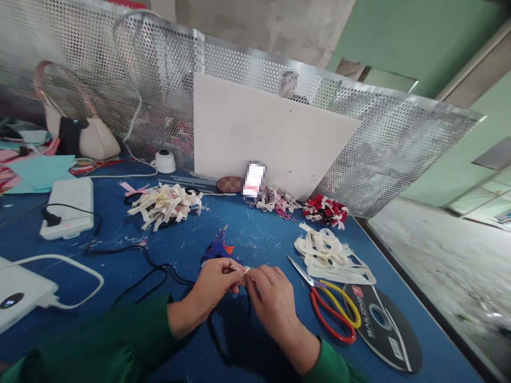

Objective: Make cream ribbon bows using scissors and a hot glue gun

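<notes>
On the blue worktop [187,303], I see two hands, left [219,282] and right [269,292], each grip pinching one small pale piece [246,270] between them. I count one glue gun [219,249] just beyond and one pair of scissors [325,298] at right.

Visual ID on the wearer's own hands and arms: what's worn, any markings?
Left hand and right hand both bare: no gloves, and no rings or markings that I can make out. Both arms in dark green sleeves, slightly glossy, loose and creased, ending around the wrists. No watch or bracelet visible.
</notes>
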`<state>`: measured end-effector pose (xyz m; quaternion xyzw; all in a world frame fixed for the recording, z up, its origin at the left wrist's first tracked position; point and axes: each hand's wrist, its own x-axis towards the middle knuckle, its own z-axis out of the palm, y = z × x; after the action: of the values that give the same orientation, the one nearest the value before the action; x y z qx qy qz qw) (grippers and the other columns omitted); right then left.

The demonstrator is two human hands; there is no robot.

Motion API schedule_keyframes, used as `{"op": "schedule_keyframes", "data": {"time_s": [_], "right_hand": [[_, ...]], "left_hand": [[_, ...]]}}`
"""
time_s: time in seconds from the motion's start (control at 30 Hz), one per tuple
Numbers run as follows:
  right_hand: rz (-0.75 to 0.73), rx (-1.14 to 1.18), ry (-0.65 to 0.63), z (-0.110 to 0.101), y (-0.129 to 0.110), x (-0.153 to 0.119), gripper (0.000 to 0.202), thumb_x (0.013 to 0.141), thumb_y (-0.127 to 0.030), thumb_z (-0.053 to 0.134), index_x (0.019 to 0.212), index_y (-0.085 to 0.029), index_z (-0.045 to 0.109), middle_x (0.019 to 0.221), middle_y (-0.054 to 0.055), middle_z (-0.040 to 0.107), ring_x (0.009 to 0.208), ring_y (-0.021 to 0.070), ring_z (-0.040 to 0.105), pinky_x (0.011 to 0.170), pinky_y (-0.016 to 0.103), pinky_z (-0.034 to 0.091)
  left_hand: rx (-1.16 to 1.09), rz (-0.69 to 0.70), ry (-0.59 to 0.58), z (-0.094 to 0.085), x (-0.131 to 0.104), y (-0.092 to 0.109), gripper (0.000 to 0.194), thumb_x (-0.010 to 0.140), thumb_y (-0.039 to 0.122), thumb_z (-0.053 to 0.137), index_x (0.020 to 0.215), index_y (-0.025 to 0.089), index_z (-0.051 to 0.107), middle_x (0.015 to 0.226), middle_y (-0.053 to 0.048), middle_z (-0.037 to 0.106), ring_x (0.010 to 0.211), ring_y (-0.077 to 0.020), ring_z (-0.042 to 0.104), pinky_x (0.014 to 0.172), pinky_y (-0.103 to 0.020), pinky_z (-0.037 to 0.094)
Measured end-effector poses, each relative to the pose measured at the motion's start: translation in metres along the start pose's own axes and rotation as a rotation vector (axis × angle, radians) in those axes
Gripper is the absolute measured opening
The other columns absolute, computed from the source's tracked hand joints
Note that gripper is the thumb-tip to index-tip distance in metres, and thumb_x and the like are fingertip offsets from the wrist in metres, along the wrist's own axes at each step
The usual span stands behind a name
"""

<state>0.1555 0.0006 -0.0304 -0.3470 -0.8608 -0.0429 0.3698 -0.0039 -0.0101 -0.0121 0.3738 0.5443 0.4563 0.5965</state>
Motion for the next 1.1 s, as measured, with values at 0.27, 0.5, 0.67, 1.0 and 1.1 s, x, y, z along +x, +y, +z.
{"op": "schedule_keyframes", "data": {"time_s": [0.27, 0.5, 0.67, 1.0, 1.1], "right_hand": [[0.100, 0.067, 0.006, 0.002, 0.000, -0.002, 0.021, 0.095, -0.014, 0.053, 0.077, -0.021, 0.058, 0.068, 0.000, 0.062, 0.062, 0.0147, 0.054, 0.064, 0.029, 0.036], [0.120, 0.071, 0.012, 0.002, 0.002, -0.002, 0.016, 0.094, -0.012, 0.056, 0.081, -0.021, 0.060, 0.069, -0.001, 0.062, 0.064, 0.0149, 0.055, 0.065, 0.030, 0.037], [0.077, 0.084, -0.033, -0.001, 0.001, -0.001, 0.014, 0.096, -0.013, 0.054, 0.087, -0.020, 0.062, 0.073, 0.000, 0.064, 0.067, 0.0153, 0.057, 0.069, 0.030, 0.038], [0.442, 0.608, 0.037, -0.009, -0.004, 0.003, 0.010, 0.091, -0.019, 0.062, 0.082, -0.021, 0.066, 0.088, 0.003, 0.063, 0.080, 0.0147, 0.061, 0.067, 0.026, 0.047], [0.518, 0.853, -0.003, -0.007, -0.008, 0.003, 0.013, 0.093, -0.020, 0.060, 0.081, -0.021, 0.064, 0.091, 0.003, 0.065, 0.070, 0.0116, 0.061, 0.062, 0.026, 0.048]], "left_hand": [[0.189, 0.145, -0.037, -0.003, 0.003, -0.006, 0.014, 0.072, 0.024, 0.062, 0.074, 0.014, 0.072, 0.063, 0.000, 0.067, 0.051, -0.0118, 0.058, 0.055, -0.024, 0.046], [0.081, 0.078, -0.062, -0.001, 0.001, -0.004, 0.027, 0.074, 0.039, 0.070, 0.071, 0.012, 0.071, 0.066, -0.002, 0.067, 0.048, -0.0091, 0.053, 0.053, -0.022, 0.041], [0.002, -0.002, -0.010, -0.003, 0.005, -0.007, 0.029, 0.073, 0.040, 0.072, 0.067, 0.012, 0.068, 0.060, -0.001, 0.063, 0.048, -0.0079, 0.050, 0.051, -0.021, 0.039], [0.038, 0.065, 0.005, -0.003, 0.004, -0.005, 0.031, 0.075, 0.043, 0.070, 0.072, 0.012, 0.066, 0.059, 0.001, 0.059, 0.050, -0.0085, 0.048, 0.050, -0.021, 0.039], [0.060, 0.049, -0.055, -0.001, 0.003, -0.006, 0.032, 0.075, 0.044, 0.069, 0.071, 0.013, 0.065, 0.059, 0.001, 0.058, 0.049, -0.0085, 0.047, 0.050, -0.022, 0.038]]}}
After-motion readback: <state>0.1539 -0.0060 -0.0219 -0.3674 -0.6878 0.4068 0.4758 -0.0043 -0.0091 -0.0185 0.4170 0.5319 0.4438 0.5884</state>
